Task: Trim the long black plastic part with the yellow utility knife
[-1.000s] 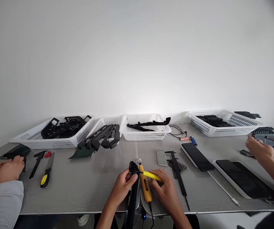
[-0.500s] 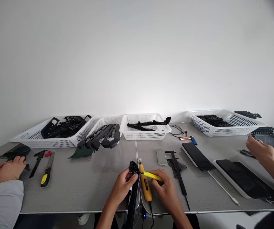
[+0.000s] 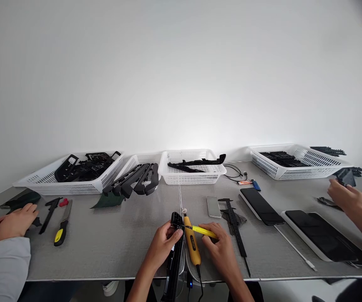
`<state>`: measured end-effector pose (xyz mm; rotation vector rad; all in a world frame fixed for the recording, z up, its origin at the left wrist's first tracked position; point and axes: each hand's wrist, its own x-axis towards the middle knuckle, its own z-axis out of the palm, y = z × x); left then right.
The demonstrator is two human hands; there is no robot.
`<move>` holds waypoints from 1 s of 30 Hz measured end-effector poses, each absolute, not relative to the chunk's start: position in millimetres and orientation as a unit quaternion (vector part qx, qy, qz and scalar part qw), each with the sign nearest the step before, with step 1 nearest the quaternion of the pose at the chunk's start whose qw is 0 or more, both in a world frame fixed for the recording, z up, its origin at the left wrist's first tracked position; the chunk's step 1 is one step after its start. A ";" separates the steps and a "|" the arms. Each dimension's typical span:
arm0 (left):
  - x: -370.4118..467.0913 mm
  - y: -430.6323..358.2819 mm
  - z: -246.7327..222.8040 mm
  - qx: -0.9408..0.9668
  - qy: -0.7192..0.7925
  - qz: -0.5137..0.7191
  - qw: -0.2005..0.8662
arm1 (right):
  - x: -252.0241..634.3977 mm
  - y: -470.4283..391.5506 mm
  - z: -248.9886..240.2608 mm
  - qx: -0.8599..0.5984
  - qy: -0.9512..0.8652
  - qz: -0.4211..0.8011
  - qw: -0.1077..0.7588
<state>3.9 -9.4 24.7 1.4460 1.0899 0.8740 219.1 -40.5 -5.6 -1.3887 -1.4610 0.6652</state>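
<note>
Gripping | left hand (image 3: 160, 244): black part (image 3: 176, 253) | right hand (image 3: 221, 248): yellow-handled tool (image 3: 204, 231) | orange tool (image 3: 195, 256): label (image 3: 193, 242) illegible

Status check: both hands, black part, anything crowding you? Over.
Left hand gripping black part. Right hand holding yellow-handled tool, tip at part's far end. Orange corded tool lying between hands, close alongside.

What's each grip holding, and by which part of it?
Left grip: long black part, held near its upper end. Right grip: yellow-handled tool, held by the rear of its handle.
</note>
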 end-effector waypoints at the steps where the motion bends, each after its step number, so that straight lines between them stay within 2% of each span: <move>1: 3.7 -9.0 23.6 0.608 0.454 0.368 0.537 | 219.1 -40.5 -5.3 -0.571 -0.602 0.276 0.486; 30: 2.8 -9.3 23.0 0.613 0.454 0.365 0.533 | 219.1 -38.9 -5.7 -0.557 -0.603 0.294 0.490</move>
